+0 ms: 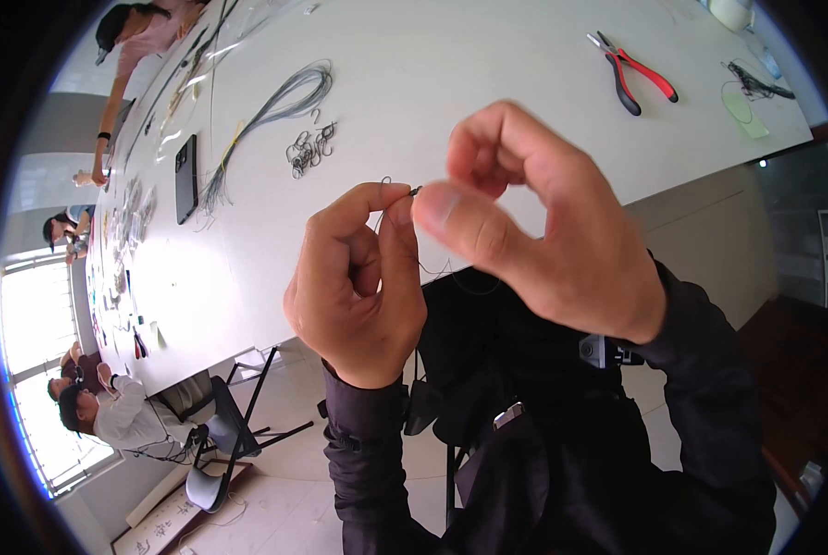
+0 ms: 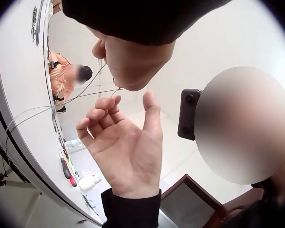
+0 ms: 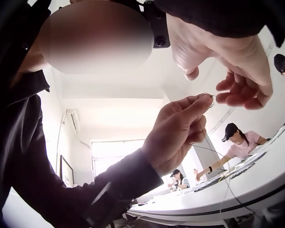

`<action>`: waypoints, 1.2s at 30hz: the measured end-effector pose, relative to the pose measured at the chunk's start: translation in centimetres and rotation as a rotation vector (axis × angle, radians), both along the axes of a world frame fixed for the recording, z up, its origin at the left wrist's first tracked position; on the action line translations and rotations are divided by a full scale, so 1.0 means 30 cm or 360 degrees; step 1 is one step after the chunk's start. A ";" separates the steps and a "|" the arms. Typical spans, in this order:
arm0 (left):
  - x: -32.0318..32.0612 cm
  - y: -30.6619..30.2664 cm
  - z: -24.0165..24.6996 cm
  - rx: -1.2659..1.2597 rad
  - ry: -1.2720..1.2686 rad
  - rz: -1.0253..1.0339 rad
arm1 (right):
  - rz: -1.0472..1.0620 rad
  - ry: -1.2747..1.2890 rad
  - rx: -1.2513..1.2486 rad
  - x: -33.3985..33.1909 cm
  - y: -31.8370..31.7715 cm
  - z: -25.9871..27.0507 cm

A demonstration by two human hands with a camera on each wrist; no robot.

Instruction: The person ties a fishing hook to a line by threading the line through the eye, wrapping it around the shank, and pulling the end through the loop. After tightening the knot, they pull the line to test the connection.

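Fingertips are meeting just off the table (image 1: 451,65) edge, and I'm watching the left hand (image 1: 358,287) pinching a thin wire (image 1: 383,181) between thumb and forefinger, the other fingers curling in. The right hand (image 1: 543,231) is pinching the wire's small dark tip, its remaining fingers arching above. The loose tail is trailing down toward the lap. I'm judging the hold as slight: any sideways tug is risking the tip slipping free or the wire kinking, and, hanging clear of the table, it would be dropping to the floor.
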State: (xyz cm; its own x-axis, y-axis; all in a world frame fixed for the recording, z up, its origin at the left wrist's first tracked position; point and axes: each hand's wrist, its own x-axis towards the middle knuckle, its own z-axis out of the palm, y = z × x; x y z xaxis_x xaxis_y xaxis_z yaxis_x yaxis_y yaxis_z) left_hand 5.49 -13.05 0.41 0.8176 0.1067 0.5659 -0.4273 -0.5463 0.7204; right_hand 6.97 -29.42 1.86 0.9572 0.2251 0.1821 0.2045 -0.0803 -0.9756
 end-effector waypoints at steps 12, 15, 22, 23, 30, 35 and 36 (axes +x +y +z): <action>0.003 0.030 -0.001 0.0113 0.0104 -0.0027 | 0.0195 0.0078 0.0094 0.024 -0.046 0.021; -0.007 0.033 -0.001 -0.0039 0.0183 -0.0117 | 0.0102 0.0223 -0.0004 0.094 -0.073 -0.016; -0.025 0.020 0.044 -0.0249 0.0396 -0.0164 | 0.0199 -0.0364 0.0172 0.088 0.000 -0.107; -0.027 0.019 0.053 -0.0253 0.0448 -0.0161 | 0.0293 -0.0336 0.0283 0.089 0.012 -0.104; -0.007 0.018 0.037 -0.0578 0.0281 -0.0213 | 0.0500 0.0170 0.0272 0.071 0.008 -0.063; -0.003 0.003 0.040 -0.0701 0.0192 -0.0196 | 0.0421 -0.0298 0.0117 0.042 0.039 -0.080; -0.003 0.001 0.041 -0.0672 0.0206 -0.0160 | 0.0341 -0.0404 0.0180 0.043 0.052 -0.087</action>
